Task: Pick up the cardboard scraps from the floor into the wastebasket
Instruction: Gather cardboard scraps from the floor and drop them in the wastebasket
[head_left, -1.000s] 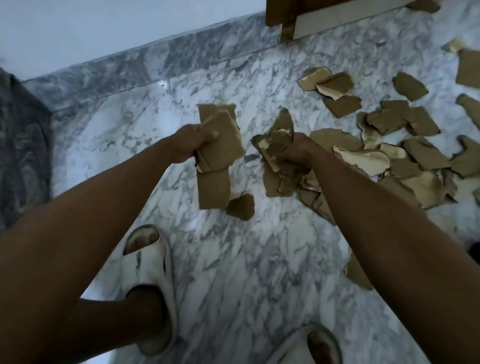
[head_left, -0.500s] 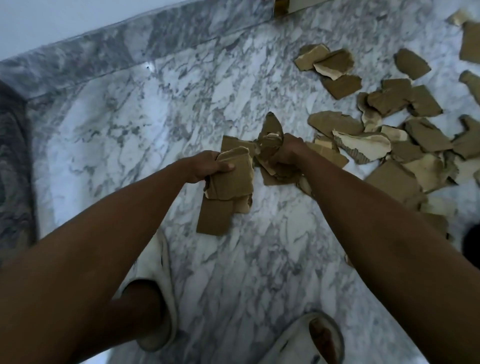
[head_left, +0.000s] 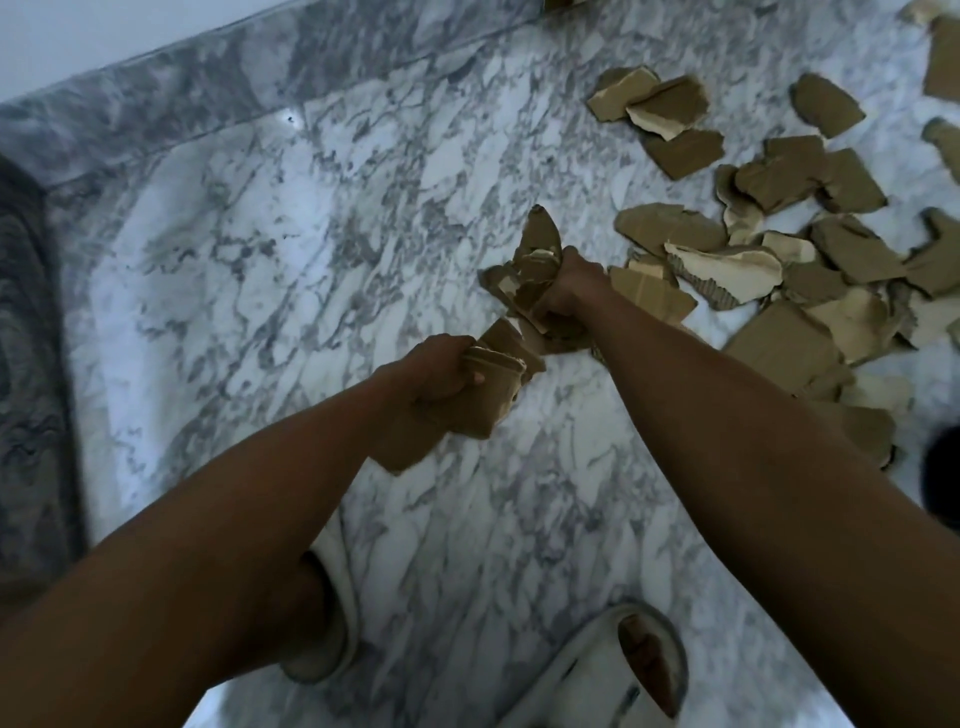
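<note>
Both hands have come lower and nearer the person since a second ago, and the left hand (head_left: 439, 371) has drawn in beside the right. Its fingers are curled round a folded stack of cardboard scraps (head_left: 470, 402), which hangs below the fist. The right hand (head_left: 569, 283) grips a crumpled bunch of torn pieces (head_left: 530, 260), fingers closed tight on it, with one pointed piece sticking up above the fist. The two bundles almost touch.

Loose scraps (head_left: 748, 265) lie scattered over the marble floor (head_left: 291, 249) to the right of the hands, many overlapping, some showing a pale inner face. The right forearm crosses over the near edge of that heap and hides part of it. A grey marble skirting (head_left: 218, 88) runs along the far wall. Two white slippers (head_left: 618, 670) show at the bottom, the left one mostly hidden behind the left forearm. A dark rounded thing (head_left: 943, 478) is cut off at the right edge; what it is cannot be told.
</note>
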